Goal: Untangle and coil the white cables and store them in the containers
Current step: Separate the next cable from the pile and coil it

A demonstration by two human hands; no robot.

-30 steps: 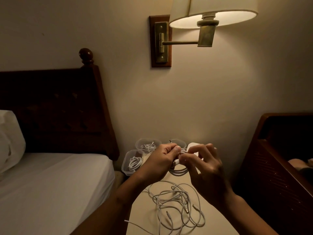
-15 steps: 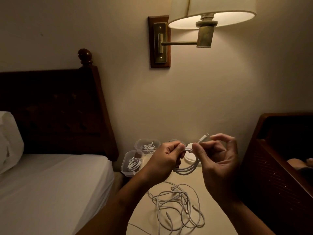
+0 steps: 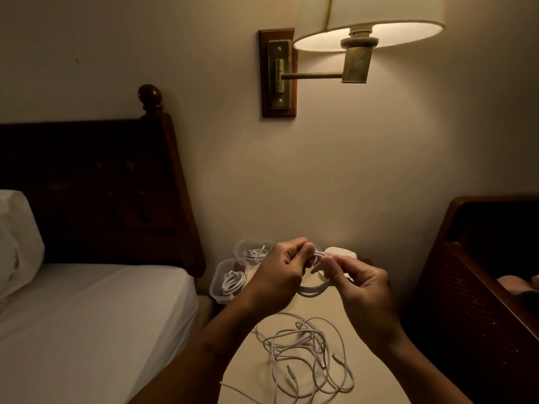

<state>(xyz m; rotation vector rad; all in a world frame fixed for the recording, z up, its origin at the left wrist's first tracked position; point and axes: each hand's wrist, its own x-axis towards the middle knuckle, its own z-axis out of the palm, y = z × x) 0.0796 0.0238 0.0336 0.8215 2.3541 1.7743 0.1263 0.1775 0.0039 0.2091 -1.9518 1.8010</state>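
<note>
While both hands hover over the surface (image 3: 248, 371), left hand (image 3: 280, 275) has its fingers (image 3: 294, 255) curled, pinching the top of a small coiled white cable (image 3: 313, 290). Right hand (image 3: 361, 290) pinches that same coil just beside it. Below them lies the loose tangle (image 3: 306, 354). Near container (image 3: 215, 290) and far container (image 3: 239, 246) each hold a coil.

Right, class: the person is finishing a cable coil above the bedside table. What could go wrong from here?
1. The coil is only pinched between the left hand and right hand; if either slips, the loops may spring open.
2. The tangle lies just below, so a dropped coil could snarl into it.
3. The near container seems to sit at the left edge of the table, beside the left forearm; a nudge might knock it off.
</note>
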